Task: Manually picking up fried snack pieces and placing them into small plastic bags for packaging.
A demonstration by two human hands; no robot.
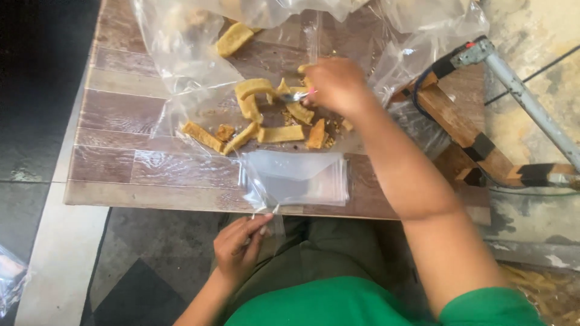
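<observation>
Gripping a spoon point(294, 95), right hand point(335, 84) reaches yellow snack strips point(279, 133).

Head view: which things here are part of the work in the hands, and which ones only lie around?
In use: right hand with metal utensil; yellow snack pieces; large plastic sheet; left hand pinching small clear bag; stack of bags.
Lying about: wooden frame; metal pole.
</observation>
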